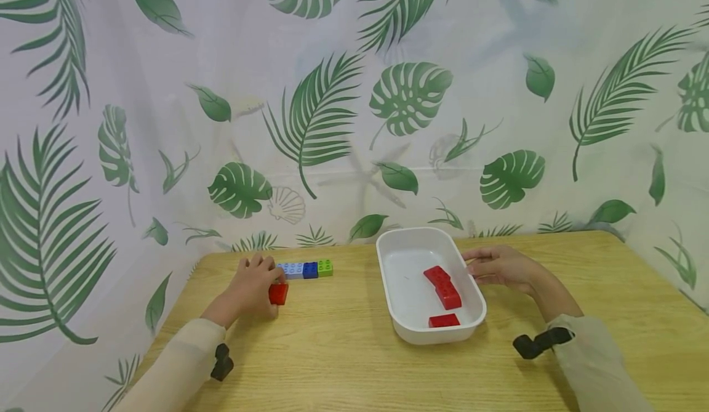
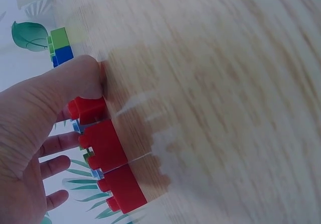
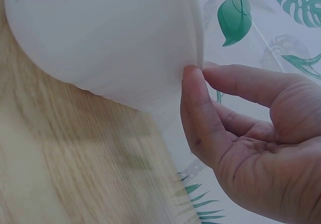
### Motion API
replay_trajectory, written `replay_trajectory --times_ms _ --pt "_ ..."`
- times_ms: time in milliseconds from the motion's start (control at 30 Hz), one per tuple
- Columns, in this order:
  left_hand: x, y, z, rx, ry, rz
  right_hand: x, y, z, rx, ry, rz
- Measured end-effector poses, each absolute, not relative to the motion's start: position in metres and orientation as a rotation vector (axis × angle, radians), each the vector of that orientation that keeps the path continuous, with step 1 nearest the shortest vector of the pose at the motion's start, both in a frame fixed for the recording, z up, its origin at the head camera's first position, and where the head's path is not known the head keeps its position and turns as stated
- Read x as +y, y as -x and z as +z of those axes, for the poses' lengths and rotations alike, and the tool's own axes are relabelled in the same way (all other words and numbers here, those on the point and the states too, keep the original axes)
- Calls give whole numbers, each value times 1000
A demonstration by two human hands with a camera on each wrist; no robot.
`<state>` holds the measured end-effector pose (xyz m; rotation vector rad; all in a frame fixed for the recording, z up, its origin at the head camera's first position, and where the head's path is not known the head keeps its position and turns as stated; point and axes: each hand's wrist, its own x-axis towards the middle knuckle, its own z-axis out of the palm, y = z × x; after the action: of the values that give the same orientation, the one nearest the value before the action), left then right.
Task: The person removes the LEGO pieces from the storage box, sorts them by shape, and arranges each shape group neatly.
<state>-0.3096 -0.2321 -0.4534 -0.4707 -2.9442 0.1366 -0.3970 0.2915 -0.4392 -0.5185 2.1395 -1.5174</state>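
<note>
At the left of the table, my left hand (image 1: 256, 286) pinches a red toy brick (image 2: 89, 110) between thumb and forefinger. Two more red bricks (image 2: 108, 144) stand in line beyond it in the left wrist view, beside the other fingers; the hand hides most of them from the head view. Just behind lies a row of light blue, dark blue and green bricks (image 1: 311, 270). My right hand (image 1: 501, 268) pinches the right rim of a white plastic tub (image 1: 394, 301), thumb and fingertips meeting at its edge. Inside the tub are several red bricks (image 1: 447, 294).
The wooden table (image 1: 332, 363) runs back to a leaf-printed curtain (image 1: 343, 153), which also hangs along the left side. Black wrist-worn devices (image 1: 222, 363) sit at both sleeve cuffs.
</note>
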Motion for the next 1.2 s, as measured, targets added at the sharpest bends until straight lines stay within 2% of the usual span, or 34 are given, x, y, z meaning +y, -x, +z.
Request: replay_trajectory --times_ms 767,1200 --pt "-221 312 -440 -2929 450 54 293 400 -441 2170 498 -1483" --pt "-161 324 -394 -2887 581 -209 294 399 -442 2174 482 -1491"
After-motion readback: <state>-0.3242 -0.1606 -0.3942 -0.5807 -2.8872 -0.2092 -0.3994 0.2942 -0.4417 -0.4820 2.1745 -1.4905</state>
